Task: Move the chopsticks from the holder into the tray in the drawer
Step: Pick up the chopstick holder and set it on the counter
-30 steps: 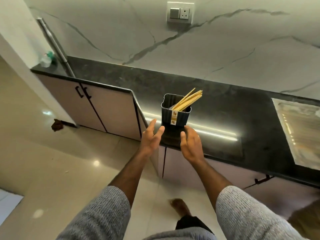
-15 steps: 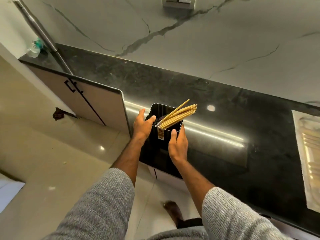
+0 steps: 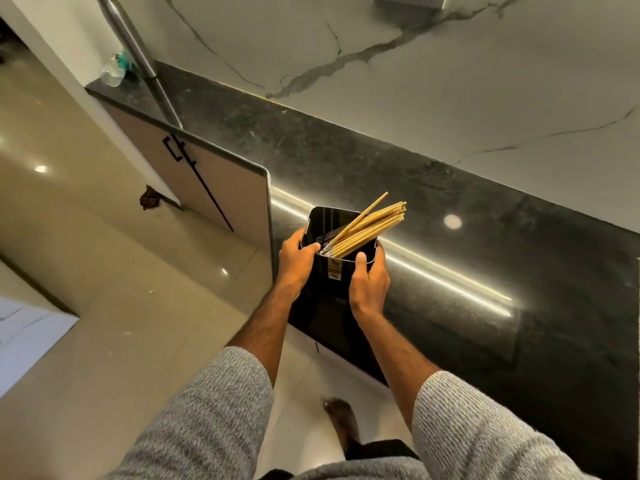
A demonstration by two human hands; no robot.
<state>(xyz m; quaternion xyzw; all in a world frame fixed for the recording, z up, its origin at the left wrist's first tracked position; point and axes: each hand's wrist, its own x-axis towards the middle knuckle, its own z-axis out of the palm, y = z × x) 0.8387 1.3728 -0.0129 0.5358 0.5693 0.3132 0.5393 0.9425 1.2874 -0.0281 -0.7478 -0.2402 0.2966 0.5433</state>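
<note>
The holder (image 3: 341,268), near the desk (image 3: 450,258) edge, is now held on both sides; a second ago it was only reached for. Left grip (image 3: 298,259) and right grip (image 3: 369,284) are closed round it. The chopsticks (image 3: 369,226) are still inside, so nothing is moved yet.

Dim, warm light — strip glare streaks the countertop (image 3: 450,237), edges bowed.

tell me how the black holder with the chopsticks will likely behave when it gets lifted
The holder looks tall and narrow, so it may tip if gripped low. The chopsticks lean loose out of one corner, so they could slide or spill on a tilt. Its glossy walls might be slippery; the left hand and right hand on opposite sides should steady it.
</note>
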